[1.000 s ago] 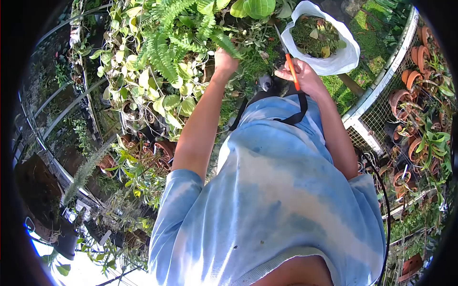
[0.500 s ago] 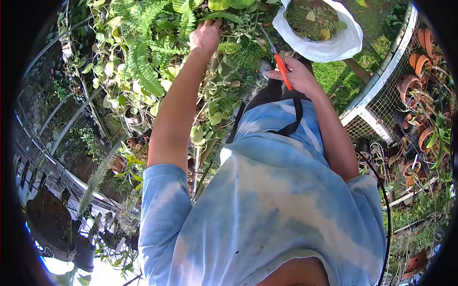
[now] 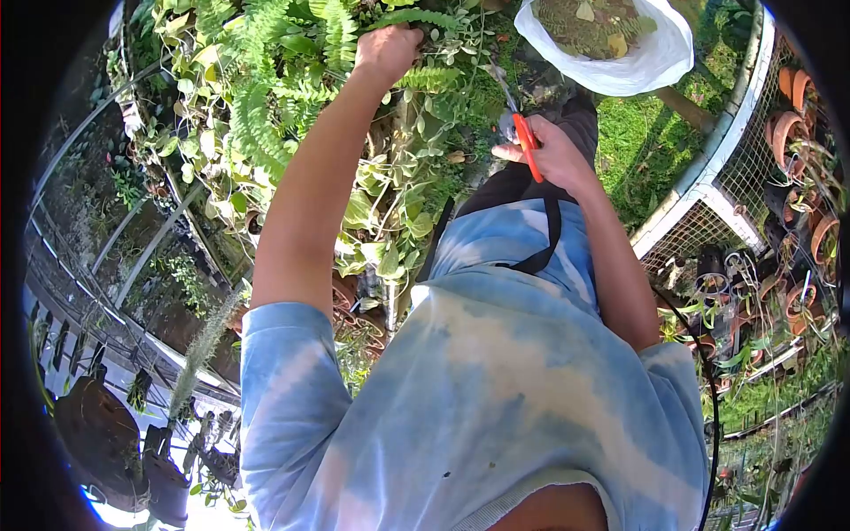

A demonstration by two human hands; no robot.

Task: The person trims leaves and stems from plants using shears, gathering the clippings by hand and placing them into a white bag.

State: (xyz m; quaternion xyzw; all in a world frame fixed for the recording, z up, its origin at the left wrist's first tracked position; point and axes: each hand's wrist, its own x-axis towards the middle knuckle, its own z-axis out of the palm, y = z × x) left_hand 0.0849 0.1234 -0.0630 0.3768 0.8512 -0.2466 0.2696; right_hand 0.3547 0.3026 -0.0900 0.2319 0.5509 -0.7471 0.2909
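Note:
My left hand (image 3: 390, 53) is at the edge of the leafy plants, beside a green fern (image 3: 266, 115). Its fingers look curled in, and whatever they hold is hidden among the leaves. My right hand (image 3: 558, 157) is closed around the orange handles of a pair of scissors (image 3: 529, 146). The narrow metal blades point up and left toward small-leaved stems (image 3: 456, 44), apart from my left hand. Just beyond the scissors stands a white bag (image 3: 624, 81) with its mouth wide, a few dry leaves visible inside.
Trailing vines (image 3: 381, 212) hang below the fern. To the right runs a white-framed mesh panel (image 3: 682, 230), with several clay pots (image 3: 784, 133) behind it. Dark hanging pots (image 3: 97, 442) are at the lower left. Grass (image 3: 633, 142) lies under the bag.
My left hand's fingers have curled in, and the hand has shifted slightly right and up. The scissors stay in my right hand, a little lower in view. The bag appears farther up and right.

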